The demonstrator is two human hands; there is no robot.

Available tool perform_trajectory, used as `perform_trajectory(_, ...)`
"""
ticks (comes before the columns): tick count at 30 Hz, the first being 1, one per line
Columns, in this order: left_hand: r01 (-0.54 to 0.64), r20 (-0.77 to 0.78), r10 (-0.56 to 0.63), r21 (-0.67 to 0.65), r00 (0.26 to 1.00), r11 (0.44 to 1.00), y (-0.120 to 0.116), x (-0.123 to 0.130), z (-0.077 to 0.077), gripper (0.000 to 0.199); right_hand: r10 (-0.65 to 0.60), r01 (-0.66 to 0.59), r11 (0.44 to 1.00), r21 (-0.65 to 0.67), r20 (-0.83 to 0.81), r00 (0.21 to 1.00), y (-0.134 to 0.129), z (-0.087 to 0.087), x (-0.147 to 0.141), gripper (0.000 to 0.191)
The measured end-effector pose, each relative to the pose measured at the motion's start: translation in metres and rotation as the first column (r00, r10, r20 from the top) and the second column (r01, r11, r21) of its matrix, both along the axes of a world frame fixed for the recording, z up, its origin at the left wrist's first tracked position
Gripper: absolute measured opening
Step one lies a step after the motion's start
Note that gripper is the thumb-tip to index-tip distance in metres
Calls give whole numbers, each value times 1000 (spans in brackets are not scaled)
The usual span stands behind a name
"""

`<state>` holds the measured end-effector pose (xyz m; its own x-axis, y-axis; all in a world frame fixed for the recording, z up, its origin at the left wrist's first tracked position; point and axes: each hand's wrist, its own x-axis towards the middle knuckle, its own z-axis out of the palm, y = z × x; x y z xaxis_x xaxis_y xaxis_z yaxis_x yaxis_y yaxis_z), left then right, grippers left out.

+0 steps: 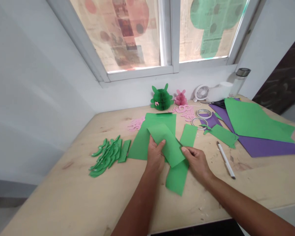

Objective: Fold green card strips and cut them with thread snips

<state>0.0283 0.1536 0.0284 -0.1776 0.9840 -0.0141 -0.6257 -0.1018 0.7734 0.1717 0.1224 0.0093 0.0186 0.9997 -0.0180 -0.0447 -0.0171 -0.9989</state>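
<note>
Both my hands hold one rectangular piece of green paper [167,144], tilted above the table. My left hand [156,154] grips its left edge, thumb on top and fingers underneath. The thumb and fingers of my right hand [195,160] pinch its right corner. Beneath it lie a larger green sheet [140,144] and a green strip [178,180] toward me. Another green strip [189,134] lies just beyond my right hand. To the left rests a pile of cut, curved green paper pieces [105,159], beside a small folded green piece [124,150].
Green [161,99] and pink paper figures [180,98] stand by the wall, near a small white fan [201,93] and a bottle [239,82]. Tape rolls [203,113], scissors [218,104], a white marker [226,160], green sheets [253,121] and purple paper [265,147] lie right.
</note>
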Motion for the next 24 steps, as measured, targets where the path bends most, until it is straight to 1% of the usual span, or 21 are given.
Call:
perform_trajectory(10,4,-5,-4,-13,1000,1000,-2,0,1,62,-13,13,1000,11,6,1000,0,3,-1,39)
perform_trajectory(17,-18,-3,18,-28,1000,999,0,0,0,60,-22,22,1000,16,33,999,0,2,0,40)
perform_trajectory(21,-22,18,23,-53,1000,998,0,0,0,54,-22,22,1000,14,52,998,0,0,1,41)
perform_trajectory(24,-9,55,15,-101,998,995,2,-3,0,40,-18,16,1000,18,73,997,1,-2,1,42)
